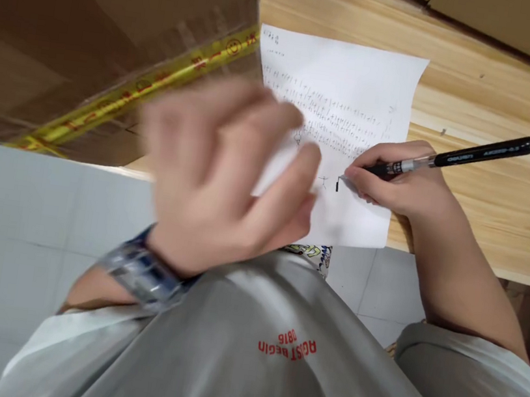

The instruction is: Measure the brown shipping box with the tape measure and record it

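R hand (408,182) grips pen (468,154) at paper (338,97) on wood table (504,212) while blurred L hand (225,166), grip unclear, hovers, prob. w/o pinning paper, which could slip mid-stroke.

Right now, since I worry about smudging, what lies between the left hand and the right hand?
The head view shows paper between the left hand and right hand, bearing a small stick figure and a dark mark.
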Demonstrator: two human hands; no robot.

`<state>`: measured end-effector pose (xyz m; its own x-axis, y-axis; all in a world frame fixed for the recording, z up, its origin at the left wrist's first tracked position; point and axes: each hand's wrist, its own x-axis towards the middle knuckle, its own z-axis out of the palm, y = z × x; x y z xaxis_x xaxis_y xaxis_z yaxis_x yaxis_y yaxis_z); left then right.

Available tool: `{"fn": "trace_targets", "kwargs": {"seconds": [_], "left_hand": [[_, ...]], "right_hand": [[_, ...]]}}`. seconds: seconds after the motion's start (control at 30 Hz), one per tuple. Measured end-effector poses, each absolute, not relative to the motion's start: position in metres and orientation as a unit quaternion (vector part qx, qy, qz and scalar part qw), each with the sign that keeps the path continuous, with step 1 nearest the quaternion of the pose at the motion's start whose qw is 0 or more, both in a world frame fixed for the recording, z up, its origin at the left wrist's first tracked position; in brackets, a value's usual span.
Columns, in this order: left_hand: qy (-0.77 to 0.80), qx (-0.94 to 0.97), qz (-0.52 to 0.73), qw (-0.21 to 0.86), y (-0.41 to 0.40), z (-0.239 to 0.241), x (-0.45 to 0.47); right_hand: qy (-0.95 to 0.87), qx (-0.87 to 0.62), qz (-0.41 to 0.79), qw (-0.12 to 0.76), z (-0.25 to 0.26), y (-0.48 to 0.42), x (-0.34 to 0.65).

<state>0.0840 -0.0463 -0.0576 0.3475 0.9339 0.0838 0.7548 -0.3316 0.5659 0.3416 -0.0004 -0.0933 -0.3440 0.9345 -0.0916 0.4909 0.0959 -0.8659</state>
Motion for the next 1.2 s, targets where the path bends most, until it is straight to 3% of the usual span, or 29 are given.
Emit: {"fn": "trace_targets", "kwargs": {"seconds": [0.13, 0.37, 0.63, 0.97, 1.1, 1.2], "left_hand": [[0.506, 0.815, 0.130, 0.250, -0.036, -0.084, 0.103], [0.531, 0.787, 0.188, 0.254, -0.034, -0.128, 0.103], [0.533, 0.800, 0.141, 0.237, -0.032, -0.120, 0.101], [0.552, 0.797, 0.145, 0.198, -0.037, -0.121, 0.102], [0.596, 0.775, 0.155, 0.143, -0.053, -0.119, 0.089], [0.556, 0.812, 0.174, 0.036, -0.067, -0.130, 0.071]], "right_hand": [[-0.719, -0.494, 0.419, 0.252, -0.092, 0.001, 0.341], [-0.648, -0.530, 0.427, 0.341, -0.088, -0.004, 0.338], [-0.705, -0.493, 0.448, 0.244, -0.089, 0.006, 0.344], [-0.732, -0.490, 0.405, 0.246, -0.092, 0.006, 0.343], [-0.725, -0.500, 0.404, 0.247, -0.093, 0.005, 0.343], [-0.725, -0.501, 0.403, 0.248, -0.094, 0.005, 0.343]]}}
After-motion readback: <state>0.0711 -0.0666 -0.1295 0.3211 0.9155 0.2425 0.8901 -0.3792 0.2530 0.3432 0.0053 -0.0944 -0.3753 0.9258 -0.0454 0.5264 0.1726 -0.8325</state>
